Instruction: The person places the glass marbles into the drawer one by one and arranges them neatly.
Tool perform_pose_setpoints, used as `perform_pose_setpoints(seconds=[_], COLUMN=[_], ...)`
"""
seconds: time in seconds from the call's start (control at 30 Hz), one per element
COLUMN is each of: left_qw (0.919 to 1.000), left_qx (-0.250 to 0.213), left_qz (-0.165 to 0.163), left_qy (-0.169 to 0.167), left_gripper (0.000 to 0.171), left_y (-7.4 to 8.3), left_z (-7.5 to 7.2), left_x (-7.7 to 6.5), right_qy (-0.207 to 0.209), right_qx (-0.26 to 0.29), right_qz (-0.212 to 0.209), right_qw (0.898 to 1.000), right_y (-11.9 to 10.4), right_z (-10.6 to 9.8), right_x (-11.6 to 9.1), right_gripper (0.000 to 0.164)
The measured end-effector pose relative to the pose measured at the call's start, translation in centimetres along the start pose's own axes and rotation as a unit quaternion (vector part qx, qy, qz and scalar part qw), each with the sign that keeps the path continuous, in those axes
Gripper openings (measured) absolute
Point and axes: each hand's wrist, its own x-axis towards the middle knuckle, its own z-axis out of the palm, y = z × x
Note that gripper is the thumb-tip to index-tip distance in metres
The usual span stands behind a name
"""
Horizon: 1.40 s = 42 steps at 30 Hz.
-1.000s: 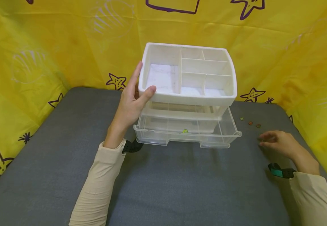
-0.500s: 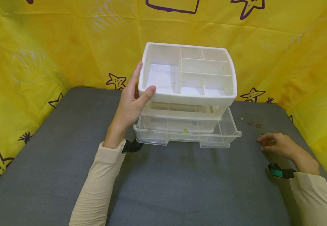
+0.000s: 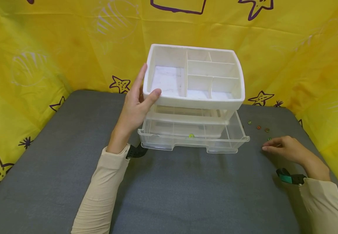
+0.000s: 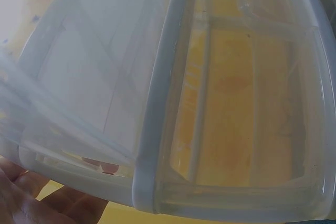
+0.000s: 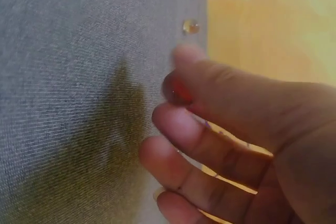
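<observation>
A: Right hand (image 3: 291,149) only: since half a second ago its fingertips slid slightly left, and a bead beneath them dropped from sight.
B: Left to right, go.
A: Left hand (image 3: 132,109) grips the left end of the box (image 3: 193,103), thumb over the front rim, fingers along the side. I'd say stiff, light plastic, could skid; hold that rim.
B: Drawer?
A: Drawer (image 3: 189,143) juts out underneath, thin and clear, maybe brittle; I'd take the front lip. One bead (image 3: 191,136) inside.
B: Others?
A: Four beads (image 3: 258,127) on the table (image 3: 169,195), right of the drawer. Hard, slick, I'd guess; pinch by the sides.
B: Right fingers?
A: Thumb and forefinger look about together; I can't tell if they hold anything. Dark red spot (image 5: 178,88) there's unclear.
</observation>
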Motion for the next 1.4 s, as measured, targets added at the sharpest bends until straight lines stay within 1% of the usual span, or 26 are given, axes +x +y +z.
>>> perform_pose_setpoints(seconds=[0.2,0.27,0.43,0.6,0.77,0.97,1.07,1.4], left_qw=[1.0000,1.0000,1.0000,1.0000,1.0000,1.0000,0.9999,0.9999], left_qx=[0.004,0.004,0.004,0.003,-0.001,0.006,0.010,0.006], left_qz=[-0.002,-0.002,-0.004,-0.005,-0.004,-0.005,-0.006,-0.008], left_qy=[-0.001,-0.001,0.000,0.001,0.000,0.001,0.002,0.001], left_gripper=[0.075,0.075,0.075,0.075,0.076,0.075,0.075,0.075], left_y=[0.0,0.0,0.0,0.0,0.1,0.1,0.1,0.1], left_z=[0.0,0.0,-0.1,-0.1,0.0,-0.1,-0.1,-0.1], left_x=[0.0,0.0,0.0,0.0,-0.1,0.0,0.0,0.0], right_qy=[0.004,0.015,0.056,0.086,0.095,0.116,0.122,0.142], right_qx=[0.015,0.016,0.016,0.013,0.010,0.000,0.006,-0.002], right_qz=[0.008,0.008,-0.013,-0.030,-0.033,-0.046,-0.054,-0.073], right_qw=[1.000,1.000,0.998,0.996,0.995,0.992,0.991,0.987], right_y=[-0.5,-0.6,-1.0,-1.6,-2.2,-3.1,-3.6,-5.5], right_z=[-0.1,-0.1,-0.2,-0.5,-0.8,-1.2,-1.4,-2.3], right_x=[-0.1,-0.1,-0.1,-0.1,-0.1,-0.3,-0.4,-0.9], right_gripper=[0.030,0.028,0.022,0.022,0.023,0.020,0.019,0.016])
